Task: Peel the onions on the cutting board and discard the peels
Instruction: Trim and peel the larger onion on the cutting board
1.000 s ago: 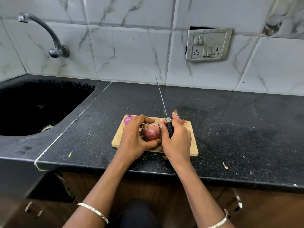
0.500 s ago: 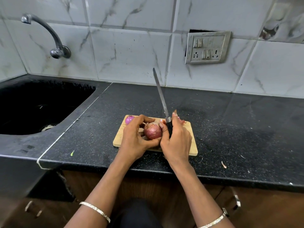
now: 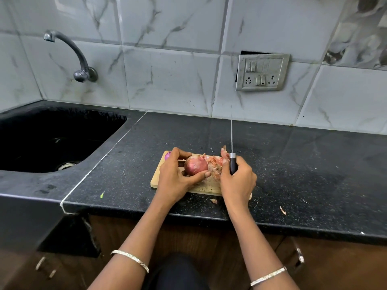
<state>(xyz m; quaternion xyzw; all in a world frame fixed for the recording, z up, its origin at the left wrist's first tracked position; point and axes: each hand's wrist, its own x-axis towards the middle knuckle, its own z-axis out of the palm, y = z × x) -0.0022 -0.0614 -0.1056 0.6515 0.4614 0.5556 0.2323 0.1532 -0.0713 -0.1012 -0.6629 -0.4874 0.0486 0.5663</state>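
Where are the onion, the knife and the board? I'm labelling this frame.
onion [image 3: 195, 167]: head view, its bare front skin.
knife [image 3: 233, 165]: head view, the dark handle above the right hand.
board [image 3: 206, 188]: head view, its bare near edge.

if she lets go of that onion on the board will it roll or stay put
The onion looks round and smooth, so it would probably roll a little on the flat board. The peels heaped to its right might stop it. It looks firm in the left hand, unlikely to squash.

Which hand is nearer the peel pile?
Right. The right hand, gripping the knife, touches the peel pile; the left hand holds the onion just left of it.
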